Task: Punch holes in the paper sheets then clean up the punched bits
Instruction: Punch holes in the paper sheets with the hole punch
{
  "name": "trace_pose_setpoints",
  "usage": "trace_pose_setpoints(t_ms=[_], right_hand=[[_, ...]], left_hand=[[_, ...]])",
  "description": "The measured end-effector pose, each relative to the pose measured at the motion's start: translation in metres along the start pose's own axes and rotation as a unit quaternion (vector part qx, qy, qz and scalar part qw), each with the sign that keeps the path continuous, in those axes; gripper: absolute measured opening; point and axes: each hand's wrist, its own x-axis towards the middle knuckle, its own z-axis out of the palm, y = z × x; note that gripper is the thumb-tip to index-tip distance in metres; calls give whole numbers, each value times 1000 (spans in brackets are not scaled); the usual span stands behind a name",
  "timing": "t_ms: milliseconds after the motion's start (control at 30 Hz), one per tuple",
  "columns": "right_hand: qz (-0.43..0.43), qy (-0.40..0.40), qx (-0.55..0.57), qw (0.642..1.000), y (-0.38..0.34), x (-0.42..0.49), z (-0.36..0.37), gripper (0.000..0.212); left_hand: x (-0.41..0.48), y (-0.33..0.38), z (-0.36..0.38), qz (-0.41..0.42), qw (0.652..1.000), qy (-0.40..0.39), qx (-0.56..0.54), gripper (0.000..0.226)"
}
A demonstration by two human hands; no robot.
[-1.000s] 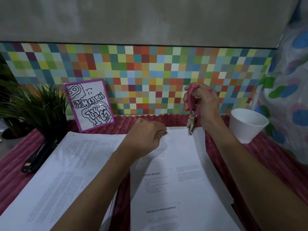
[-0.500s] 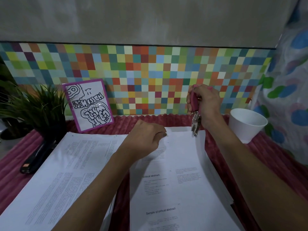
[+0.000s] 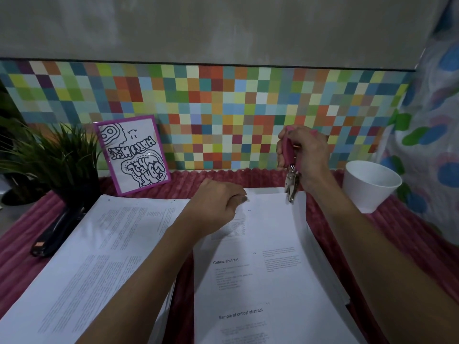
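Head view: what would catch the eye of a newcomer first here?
The band of many-coloured tiles along the back wall stands out first. In front of it, the right hand grips a pink-handled hole punch at the far edge of the top sheet, which the left hand holds.

Dim light is falling on a grey wall (image 3: 223,28) sitting above a checked band (image 3: 223,108), pink ribbed cloth (image 3: 397,234) lying below, spotted curtain (image 3: 434,115) hanging right.
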Motion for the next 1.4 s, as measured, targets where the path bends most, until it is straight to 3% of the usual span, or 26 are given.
trace_pose_setpoints(t_ms=[500, 700, 967, 1133, 1300, 1400], right_hand=[[-25, 30, -39, 998, 3, -6, 7, 21], [-27, 49, -62, 996, 5, -7, 10, 26], [-39, 76, -89, 992, 5, -11, 7, 37], [-21, 96, -79, 992, 8, -13, 6, 35], [-2, 125, -91, 988, 12, -16, 6, 20], [14, 134, -87, 987, 13, -18, 6, 23]], left_hand=[[1, 5, -6, -31, 998, -33, 43, 18], [19, 41, 6, 13, 996, 26, 90, 34], [31, 50, 39, -27, 996, -28, 76, 21], [32, 43, 42, -40, 997, -42, 56, 20], [33, 40, 46, -48, 996, -54, 58, 20], [30, 41, 48, -48, 995, -60, 62, 23]])
